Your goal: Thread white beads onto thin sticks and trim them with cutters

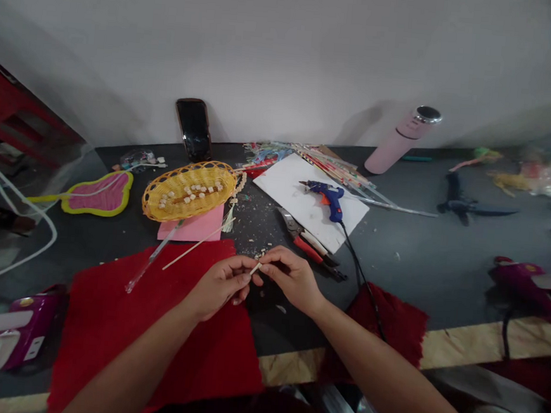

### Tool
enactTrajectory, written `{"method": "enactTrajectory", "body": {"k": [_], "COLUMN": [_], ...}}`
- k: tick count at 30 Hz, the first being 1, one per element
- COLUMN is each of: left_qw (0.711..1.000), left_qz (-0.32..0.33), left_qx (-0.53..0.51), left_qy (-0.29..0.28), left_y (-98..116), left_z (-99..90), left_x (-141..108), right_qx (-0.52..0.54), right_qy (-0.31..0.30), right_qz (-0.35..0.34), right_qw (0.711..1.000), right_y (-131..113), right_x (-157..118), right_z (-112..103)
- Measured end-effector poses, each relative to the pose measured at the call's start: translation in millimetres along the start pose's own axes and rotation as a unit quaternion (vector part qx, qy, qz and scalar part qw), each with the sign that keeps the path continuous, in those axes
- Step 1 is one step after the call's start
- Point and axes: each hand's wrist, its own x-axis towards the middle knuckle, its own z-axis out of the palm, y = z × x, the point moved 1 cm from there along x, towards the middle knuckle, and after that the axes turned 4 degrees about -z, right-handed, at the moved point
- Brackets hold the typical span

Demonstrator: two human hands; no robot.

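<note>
Both hands meet at the near middle of the dark table, by the edge of a red cloth (161,331). My left hand (224,285) pinches a short pale stick (255,268) between thumb and fingertips. The fingers of my right hand (291,278) close on the stick's other end. Small pale bits (259,254) lie just beyond the fingertips. A long thin stick (191,249) rests across the cloth's far edge, left of my hands. Behind it, a yellow woven basket (188,191) holds several pale pieces. Red-handled pliers (308,244) lie to the right of my hands.
A blue glue gun (328,198) lies on white board (282,175), its cord running toward the front edge. Bundled straws (335,170), a pink bottle (402,140) and a phone (194,129) are at the back. Purple devices (32,327) sit at both sides.
</note>
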Motion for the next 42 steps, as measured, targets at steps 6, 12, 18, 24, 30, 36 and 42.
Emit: {"method": "enactTrajectory", "body": {"k": [6,12,18,24,30,36,42], "left_qw": [0.996,0.979,0.962,0.953,0.928,0.934,0.967], "left_qz": [0.004,0.048,0.062,0.077,0.107,0.086,0.040], "left_qx": [0.068,0.180,0.244,0.270,0.343,0.335,0.245], "left_qy": [0.051,0.079,0.103,0.112,0.101,0.090,0.052], "left_y": [1.0,3.8,6.8,8.7,10.2,10.8,8.8], "left_z": [-0.4,0.9,1.5,-0.2,2.0,1.4,-1.4], "left_x": [-3.3,-7.5,-10.0,-10.7,-11.7,-11.1,-9.9], "right_qx": [-0.014,-0.021,-0.033,-0.055,-0.078,-0.096,-0.081], "right_qy": [-0.025,-0.036,-0.047,-0.079,-0.096,-0.100,-0.092], "right_qz": [-0.047,-0.066,-0.064,-0.045,-0.037,-0.048,-0.119], "right_qw": [0.998,0.997,0.996,0.994,0.992,0.989,0.985], "right_y": [-3.1,-2.8,-3.0,-8.2,-9.0,-8.0,-8.2], "right_x": [-2.9,-4.2,-4.1,-4.0,-4.9,-5.1,-3.7], "right_z": [4.7,6.1,4.3,3.1,2.7,0.8,-0.3]}}
